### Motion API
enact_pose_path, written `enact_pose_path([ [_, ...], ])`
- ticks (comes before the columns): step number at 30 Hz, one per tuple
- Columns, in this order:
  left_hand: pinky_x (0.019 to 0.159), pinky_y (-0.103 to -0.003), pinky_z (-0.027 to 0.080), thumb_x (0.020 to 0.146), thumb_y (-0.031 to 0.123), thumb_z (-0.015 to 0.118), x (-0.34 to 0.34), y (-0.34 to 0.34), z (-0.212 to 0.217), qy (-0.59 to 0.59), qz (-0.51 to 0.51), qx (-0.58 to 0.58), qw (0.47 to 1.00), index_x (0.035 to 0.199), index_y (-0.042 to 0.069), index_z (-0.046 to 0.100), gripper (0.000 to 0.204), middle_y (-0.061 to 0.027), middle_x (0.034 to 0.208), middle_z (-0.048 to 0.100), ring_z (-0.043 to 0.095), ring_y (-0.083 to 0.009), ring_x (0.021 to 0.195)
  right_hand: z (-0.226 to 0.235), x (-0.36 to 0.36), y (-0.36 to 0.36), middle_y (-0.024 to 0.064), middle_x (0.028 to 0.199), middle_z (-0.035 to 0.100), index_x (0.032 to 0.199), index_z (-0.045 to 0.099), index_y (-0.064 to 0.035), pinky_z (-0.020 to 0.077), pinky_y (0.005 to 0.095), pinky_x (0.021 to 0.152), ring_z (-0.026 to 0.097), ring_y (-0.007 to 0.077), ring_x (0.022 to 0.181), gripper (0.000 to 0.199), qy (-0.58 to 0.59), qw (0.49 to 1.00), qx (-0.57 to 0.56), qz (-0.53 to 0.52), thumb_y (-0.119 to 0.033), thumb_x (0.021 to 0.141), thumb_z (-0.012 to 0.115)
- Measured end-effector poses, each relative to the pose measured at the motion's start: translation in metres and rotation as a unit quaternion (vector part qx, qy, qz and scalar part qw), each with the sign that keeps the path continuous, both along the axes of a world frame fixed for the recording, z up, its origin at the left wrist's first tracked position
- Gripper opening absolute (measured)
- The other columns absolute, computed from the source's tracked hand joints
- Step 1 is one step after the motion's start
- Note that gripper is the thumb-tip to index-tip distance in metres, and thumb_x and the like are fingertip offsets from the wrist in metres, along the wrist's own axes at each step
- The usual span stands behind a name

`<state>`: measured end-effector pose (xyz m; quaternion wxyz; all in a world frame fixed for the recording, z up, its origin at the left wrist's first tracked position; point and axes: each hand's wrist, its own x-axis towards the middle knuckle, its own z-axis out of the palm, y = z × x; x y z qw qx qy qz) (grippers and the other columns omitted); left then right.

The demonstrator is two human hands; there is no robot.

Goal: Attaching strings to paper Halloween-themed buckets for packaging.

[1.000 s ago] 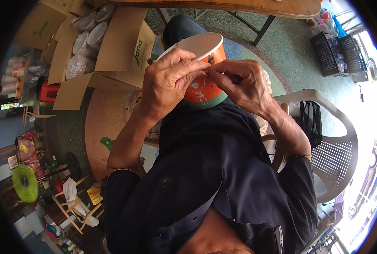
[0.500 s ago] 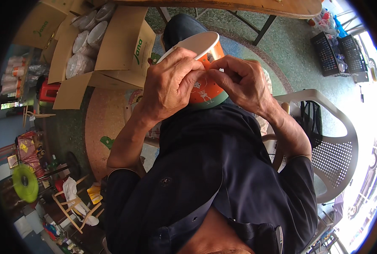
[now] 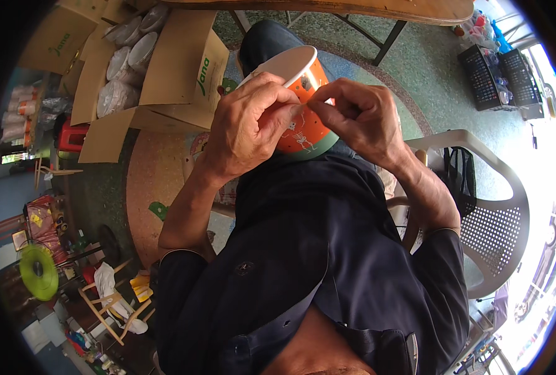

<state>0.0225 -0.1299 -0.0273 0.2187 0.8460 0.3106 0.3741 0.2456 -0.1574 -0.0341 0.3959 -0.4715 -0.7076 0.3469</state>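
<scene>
An orange paper bucket (image 3: 303, 134) with a white inside, a green band at its base and a skeleton drawing rests tilted at my lap. My left hand (image 3: 250, 122) is in front of its left side, thumb and forefinger pinched together. Facing it, my right hand (image 3: 362, 119) also pinches, its fingertips close to the left ones before the bucket's wall. Whatever lies between the fingertips is too small to make out. Part of the bucket's left side is hidden behind my left hand.
An open cardboard box (image 3: 178, 59) with several wrapped stacks of clear plastic bowls (image 3: 123, 62) stands at the left. A wooden table (image 3: 353, 9) is ahead. On the right are a grey plastic chair (image 3: 493, 231) and black crates (image 3: 487, 78); a green fan (image 3: 39, 272) is far left.
My right hand has shifted slightly rightward, its other fingers more curled. The bucket has tipped a little to the left. My left hand keeps its pinch, nearly in place.
</scene>
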Motion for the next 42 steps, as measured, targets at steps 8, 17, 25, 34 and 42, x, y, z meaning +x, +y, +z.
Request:
enact_pose_path([
  [8,0.077,-0.034,0.062,0.092,0.000,0.074,0.004,-0.003,-0.011,-0.112,0.024,-0.119,0.986,0.125,0.001,0.056,0.038,-0.0143,0.104,0.073,0.076,-0.0241,0.090,-0.005,0.002,0.003,-0.0063,0.057,0.044,0.096,0.075,-0.0027,0.0295,0.0225,0.048,0.037,0.0006,0.053,0.011,0.002,0.992,0.110,-0.057,-0.003,0.087,0.080],
  [17,0.072,-0.033,0.062,0.090,-0.001,0.074,0.003,-0.005,-0.007,-0.085,0.030,-0.155,0.984,0.132,0.001,0.055,0.046,-0.0152,0.109,0.070,0.075,-0.0205,0.083,-0.005,-0.001,0.001,0.0003,0.056,0.051,0.091,0.073,-0.0053,0.0362,0.0287,0.047,0.045,0.0074,0.049,0.009,-0.038,0.989,0.138,-0.044,-0.009,0.085,0.079],
  [25,0.072,-0.032,0.060,0.088,-0.002,0.076,0.005,-0.009,-0.004,-0.073,0.037,-0.162,0.983,0.130,0.002,0.059,0.046,-0.0132,0.115,0.067,0.071,-0.0196,0.082,0.000,-0.002,-0.001,0.0028,0.055,0.054,0.089,0.072,-0.0055,0.0388,0.0319,0.047,0.049,0.0113,0.048,0.010,-0.041,0.995,0.083,-0.043,-0.014,0.086,0.077],
  [34,0.075,-0.027,0.058,0.092,-0.010,0.065,0.006,-0.010,0.002,-0.032,0.019,-0.130,0.991,0.133,-0.002,0.059,0.042,-0.0108,0.121,0.064,0.069,-0.0122,0.085,0.002,-0.002,-0.002,-0.0026,0.056,0.046,0.089,0.072,-0.0033,0.0317,0.0276,0.048,0.037,0.0045,0.052,0.010,-0.025,0.998,0.035,-0.050,-0.011,0.085,0.076],
  [42,0.077,-0.028,0.058,0.095,-0.005,0.064,0.006,-0.010,0.004,-0.019,0.009,-0.116,0.993,0.128,-0.004,0.064,0.033,-0.0109,0.123,0.063,0.068,-0.0133,0.090,0.000,-0.001,-0.001,-0.0026,0.056,0.048,0.090,0.073,-0.0029,0.0310,0.0273,0.048,0.037,0.0035,0.052,0.011,-0.018,0.999,0.006,-0.051,-0.013,0.086,0.076],
])
